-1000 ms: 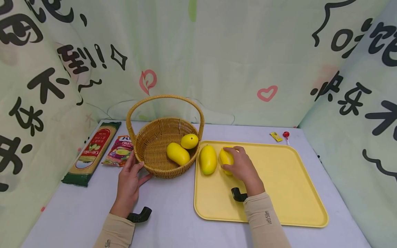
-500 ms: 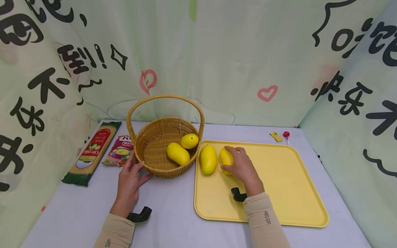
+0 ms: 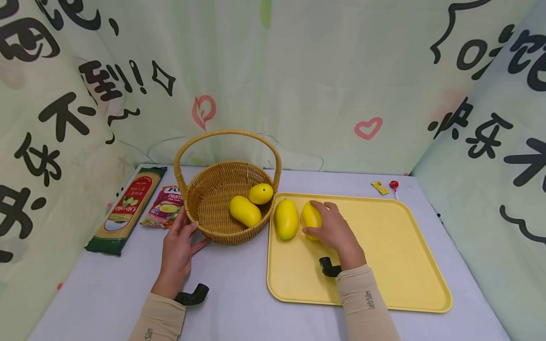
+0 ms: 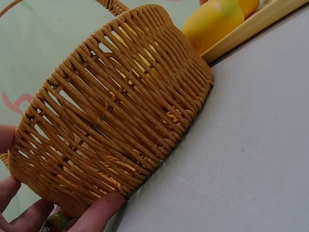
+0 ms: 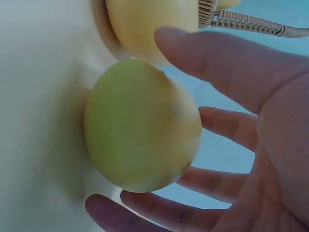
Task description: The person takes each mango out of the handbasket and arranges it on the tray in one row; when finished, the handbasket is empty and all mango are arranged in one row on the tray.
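Nearest the viewer, two beige sleeves [image 3: 367, 303] and black angular wrist pieces [image 3: 193, 296] come in over the white cloth-covered tabletop [image 3: 239, 303]. The left hand [image 3: 177, 255] holds a round golden-brown wicker basket [image 3: 213, 203] by its near left side, one digit low on the woven wall and others up at the rim. To the right lies a flat yellow rectangular tray [image 3: 396, 246] with rounded corners. Over it, the right hand [image 3: 337, 232] curves its fingers and thumb around a smooth yellow mango-shaped fruit [image 3: 312, 218] on the tray; whether the thumb presses it cannot be made out. Just left of that, a second, oblong yellow fruit [image 3: 286, 219] lies on the tray, near the basket. Inside the basket, towards the right, sit a plump yellow oblong fruit [image 3: 245, 212] and, behind it, a rounder-looking yellow fruit [image 3: 261, 194]. Left of the basket, and partly hidden by it, is a purple-and-red plastic sweets bag [image 3: 164, 208], with a long green-and-tan packet [image 3: 128, 210] beside it. Beyond the tray's far edge, a small yellow wrapped sweet [image 3: 379, 188] lies near a red lollipop [image 3: 393, 184]. Behind everything hangs a pale green curtain [image 3: 298, 94] with black lettering.
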Tool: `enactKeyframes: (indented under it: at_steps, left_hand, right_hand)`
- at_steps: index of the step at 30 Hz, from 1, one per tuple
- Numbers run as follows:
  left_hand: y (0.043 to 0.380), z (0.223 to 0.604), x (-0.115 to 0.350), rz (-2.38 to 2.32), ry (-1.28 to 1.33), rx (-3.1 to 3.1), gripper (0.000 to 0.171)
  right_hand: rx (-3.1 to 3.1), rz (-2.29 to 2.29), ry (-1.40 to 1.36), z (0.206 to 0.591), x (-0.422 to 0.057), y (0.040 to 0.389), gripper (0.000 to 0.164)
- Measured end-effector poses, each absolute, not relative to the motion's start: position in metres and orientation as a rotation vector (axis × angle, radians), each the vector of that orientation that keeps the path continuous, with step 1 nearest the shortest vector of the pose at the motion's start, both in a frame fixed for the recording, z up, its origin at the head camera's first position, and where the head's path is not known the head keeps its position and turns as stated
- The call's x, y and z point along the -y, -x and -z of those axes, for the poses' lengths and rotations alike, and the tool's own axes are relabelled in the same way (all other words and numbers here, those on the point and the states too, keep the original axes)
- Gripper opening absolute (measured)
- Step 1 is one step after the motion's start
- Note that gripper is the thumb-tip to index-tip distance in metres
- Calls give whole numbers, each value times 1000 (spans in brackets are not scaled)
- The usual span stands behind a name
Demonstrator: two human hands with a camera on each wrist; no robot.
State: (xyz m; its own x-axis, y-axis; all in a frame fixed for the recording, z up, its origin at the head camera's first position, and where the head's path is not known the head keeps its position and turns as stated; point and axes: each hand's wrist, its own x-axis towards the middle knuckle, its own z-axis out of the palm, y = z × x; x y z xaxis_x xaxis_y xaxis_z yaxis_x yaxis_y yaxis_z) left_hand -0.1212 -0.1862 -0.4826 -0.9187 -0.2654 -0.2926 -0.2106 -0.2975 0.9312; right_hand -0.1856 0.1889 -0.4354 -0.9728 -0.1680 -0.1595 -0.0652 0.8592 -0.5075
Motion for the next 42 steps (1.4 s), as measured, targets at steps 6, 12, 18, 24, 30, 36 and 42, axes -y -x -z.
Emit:
enactKeyframes:
  at_steps: [6,12,18,24,30,36,42]
  left_hand:
    - [122,482,186,2431,-622,1836,67]
    - [122,482,186,2434,-628,1833,67]
    - [121,482,186,2426,-633,1836,66]
    - [122,482,186,2428,-625,1834,67]
    - [122,482,186,2429,-626,1827,67]
    - [122,482,186,2426,-633,1830,67]
    - [122,482,186,2424,-641,1836,67]
  right_hand:
    - [-2818,750,208,427,-191,183,87]
    - [-2827,761,194,417,-192,178,85]
    - [-2874,812,246,404,-192,172,82]
    - [-2934,897,367,394,-189,164,77]
    - [-2931,1017,522,385,-178,156,73]
    - [-2826,1169,617,382,-164,150,65]
    - [-2800,1183,711,386,-149,146,64]
